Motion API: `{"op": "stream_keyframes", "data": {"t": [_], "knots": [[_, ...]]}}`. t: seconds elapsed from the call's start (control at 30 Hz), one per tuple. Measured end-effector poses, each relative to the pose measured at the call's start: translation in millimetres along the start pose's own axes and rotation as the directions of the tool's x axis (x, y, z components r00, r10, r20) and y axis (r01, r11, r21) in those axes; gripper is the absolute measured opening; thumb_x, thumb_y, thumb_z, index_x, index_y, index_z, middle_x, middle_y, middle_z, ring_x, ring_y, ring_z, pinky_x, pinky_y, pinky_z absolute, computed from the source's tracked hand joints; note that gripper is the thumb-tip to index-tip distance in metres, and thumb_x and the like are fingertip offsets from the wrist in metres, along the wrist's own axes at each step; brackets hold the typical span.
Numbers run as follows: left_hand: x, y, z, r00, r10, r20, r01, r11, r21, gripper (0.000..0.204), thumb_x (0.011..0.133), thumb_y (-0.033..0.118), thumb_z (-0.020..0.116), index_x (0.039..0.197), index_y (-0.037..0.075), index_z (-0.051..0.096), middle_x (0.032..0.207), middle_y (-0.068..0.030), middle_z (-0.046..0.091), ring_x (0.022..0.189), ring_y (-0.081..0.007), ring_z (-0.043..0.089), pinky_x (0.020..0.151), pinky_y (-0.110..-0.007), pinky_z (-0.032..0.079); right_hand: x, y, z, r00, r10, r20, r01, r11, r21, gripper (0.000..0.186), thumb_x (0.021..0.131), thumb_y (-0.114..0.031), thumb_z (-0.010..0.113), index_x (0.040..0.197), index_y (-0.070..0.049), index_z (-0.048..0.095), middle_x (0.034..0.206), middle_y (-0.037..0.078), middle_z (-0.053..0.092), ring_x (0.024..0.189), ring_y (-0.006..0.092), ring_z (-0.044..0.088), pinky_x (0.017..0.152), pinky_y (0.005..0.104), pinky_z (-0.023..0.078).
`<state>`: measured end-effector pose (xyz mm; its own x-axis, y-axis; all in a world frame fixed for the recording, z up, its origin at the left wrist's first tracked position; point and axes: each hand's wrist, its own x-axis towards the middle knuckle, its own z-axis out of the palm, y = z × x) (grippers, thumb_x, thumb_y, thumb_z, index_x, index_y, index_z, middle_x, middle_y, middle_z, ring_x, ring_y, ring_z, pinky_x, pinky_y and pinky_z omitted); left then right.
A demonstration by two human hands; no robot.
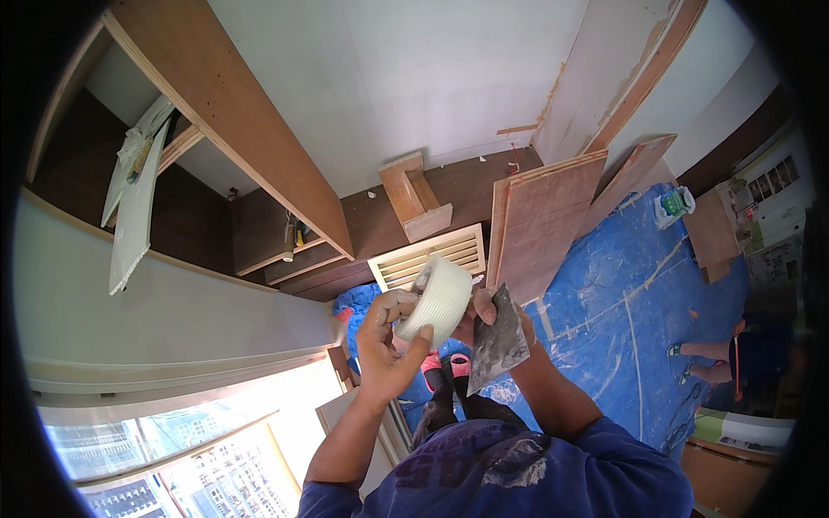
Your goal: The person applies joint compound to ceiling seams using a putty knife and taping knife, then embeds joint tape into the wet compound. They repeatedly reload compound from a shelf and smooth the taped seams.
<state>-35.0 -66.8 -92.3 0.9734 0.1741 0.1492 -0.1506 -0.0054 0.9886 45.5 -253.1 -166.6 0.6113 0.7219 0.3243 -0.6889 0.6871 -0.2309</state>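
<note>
A roll of white mesh tape [446,298] is gripped in my left hand [390,341], its fingers curled round the roll's left side and lower edge. In my right hand [485,318] is a flat grey scraper blade [499,350] smeared with plaster; my thumb lies along its upper edge. The scraper's handle is hidden behind the blade and hand. Roll and blade are held close together in front of my chest, with my right fingers near the roll's right side.
Beyond my hands stand a slatted cream vent panel [432,259], a small wooden bracket [414,197] and leaning plywood boards [548,220]. Blue sheeting [596,345] covers the floor. A plaster-coated board [136,207] juts from the left cabinet [224,112]. Another person [743,358] is at the far right.
</note>
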Motion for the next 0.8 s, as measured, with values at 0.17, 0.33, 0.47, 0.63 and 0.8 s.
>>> {"op": "stream_keyframes", "data": {"t": [0.17,0.33,0.47,0.63,0.8], "knots": [[1.6,-3.8,4.3,1.0,-0.012,0.025,0.013,0.999,-0.044,0.046,0.085,-0.003,0.067,0.128,-0.001,0.05,0.117,-0.0132,0.064,0.112,-0.0173,0.06,0.099,-0.032,0.045,-6.2,-2.0,-3.4,0.999,0.014,-0.051,-0.015,1.0,-0.002,0.035,0.087,-0.031,0.085,0.102,-0.008,0.063,0.137,0.023,0.059,0.141,0.0379,0.048,0.123,0.0547,0.028],[4.8,4.5,10.0,0.999,-0.029,0.04,0.031,0.999,-0.041,0.052,0.085,-0.004,0.065,0.133,0.001,0.047,0.119,-0.0137,0.064,0.115,-0.0186,0.06,0.102,-0.033,0.044,-3.3,-3.3,2.9,0.999,-0.015,-0.034,0.015,1.0,-0.021,0.034,0.087,-0.029,0.085,0.102,-0.007,0.063,0.135,0.022,0.059,0.14,0.0377,0.049,0.123,0.0541,0.028],[8.0,6.0,10.4,0.998,0.005,0.059,-0.007,1.0,0.029,0.056,0.082,-0.005,0.062,0.136,0.001,0.045,0.121,-0.0148,0.064,0.117,-0.0203,0.06,0.105,-0.034,0.043,-7.3,-4.9,-5.5,0.997,-0.017,-0.071,0.015,0.999,-0.037,0.034,0.087,-0.03,0.085,0.101,-0.007,0.063,0.133,0.021,0.061,0.139,0.0366,0.05,0.122,0.0531,0.03],[8.5,1.9,8.7,0.997,0.009,0.072,-0.011,0.999,0.038,0.059,0.078,-0.006,0.059,0.136,0.0,0.046,0.124,-0.0179,0.064,0.121,-0.0213,0.059,0.108,-0.035,0.041,-4.5,-4.6,0.7,0.997,-0.041,-0.062,0.037,0.998,-0.06,0.035,0.087,-0.031,0.085,0.1,-0.006,0.065,0.132,0.02,0.062,0.138,0.0349,0.051,0.121,0.0526,0.032],[9.3,2.7,9.9,0.999,-0.011,0.039,0.009,0.999,0.051,0.058,0.078,-0.006,0.058,0.135,-0.002,0.048,0.125,-0.0197,0.064,0.123,-0.023,0.06,0.109,-0.036,0.041,-1.7,-7.2,5.5,0.998,-0.038,-0.059,0.034,0.997,-0.07,0.034,0.087,-0.031,0.085,0.1,-0.006,0.067,0.129,0.019,0.064,0.136,0.0344,0.053,0.12,0.0509,0.034]]}}
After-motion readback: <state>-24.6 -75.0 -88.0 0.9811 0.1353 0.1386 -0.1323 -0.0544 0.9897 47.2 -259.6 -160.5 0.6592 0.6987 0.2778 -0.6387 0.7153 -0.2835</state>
